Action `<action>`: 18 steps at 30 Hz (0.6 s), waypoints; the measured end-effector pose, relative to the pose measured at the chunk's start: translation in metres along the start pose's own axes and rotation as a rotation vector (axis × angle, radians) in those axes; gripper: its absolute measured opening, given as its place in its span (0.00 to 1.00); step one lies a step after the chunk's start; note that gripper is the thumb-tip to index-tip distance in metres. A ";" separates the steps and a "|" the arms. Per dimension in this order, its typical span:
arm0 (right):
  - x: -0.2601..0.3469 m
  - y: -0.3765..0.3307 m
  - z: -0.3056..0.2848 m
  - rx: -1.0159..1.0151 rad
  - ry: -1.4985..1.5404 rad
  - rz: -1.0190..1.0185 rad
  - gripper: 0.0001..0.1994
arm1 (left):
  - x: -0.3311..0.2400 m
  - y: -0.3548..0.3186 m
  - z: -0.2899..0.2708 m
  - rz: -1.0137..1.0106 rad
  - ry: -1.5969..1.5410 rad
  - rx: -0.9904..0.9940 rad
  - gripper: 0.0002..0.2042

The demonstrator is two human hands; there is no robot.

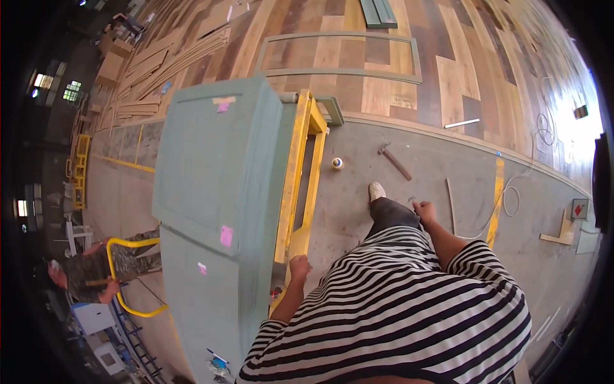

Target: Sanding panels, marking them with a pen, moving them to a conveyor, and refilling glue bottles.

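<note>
My left hand (pixel 299 266) is closed in a loose fist beside the yellow metal frame (pixel 295 185) of a cart, and I see nothing in it. My right hand (pixel 424 210) is curled shut low in front of my right side. A small greyish bit shows at its fingers, too small to name. Large pale green panelled cabinet pieces (pixel 204 166) lie on the cart to my left, with pink paper notes (pixel 226 235) stuck on them. On the concrete ahead are a hammer (pixel 398 162) with a wooden handle and a small white bottle (pixel 337 164).
Another person (pixel 96 272) stands left of the cabinet at a yellow handle (pixel 131 242). Ahead lie wooden flooring (pixel 358 96) with a raised edge, a green rectangular frame (pixel 342 72) and wooden strips (pixel 173 67). A white cable (pixel 511 198) and a thin strip (pixel 451 205) lie right.
</note>
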State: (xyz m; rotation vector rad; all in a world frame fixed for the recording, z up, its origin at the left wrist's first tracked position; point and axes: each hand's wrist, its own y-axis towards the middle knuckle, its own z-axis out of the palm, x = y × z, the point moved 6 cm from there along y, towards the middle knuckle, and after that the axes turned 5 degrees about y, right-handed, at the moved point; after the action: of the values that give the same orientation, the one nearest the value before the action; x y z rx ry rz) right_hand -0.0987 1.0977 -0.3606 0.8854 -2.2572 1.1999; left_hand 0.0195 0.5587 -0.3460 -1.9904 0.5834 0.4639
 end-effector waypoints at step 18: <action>0.362 0.261 0.090 0.395 -0.322 -0.560 0.13 | -0.538 0.168 0.205 0.684 0.254 -0.071 0.11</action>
State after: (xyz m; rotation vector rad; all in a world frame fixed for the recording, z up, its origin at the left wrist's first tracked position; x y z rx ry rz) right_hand -0.5442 1.0112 -0.3290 1.8291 -1.8022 1.3073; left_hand -0.5303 0.7829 -0.2640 -1.8918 1.4409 0.6465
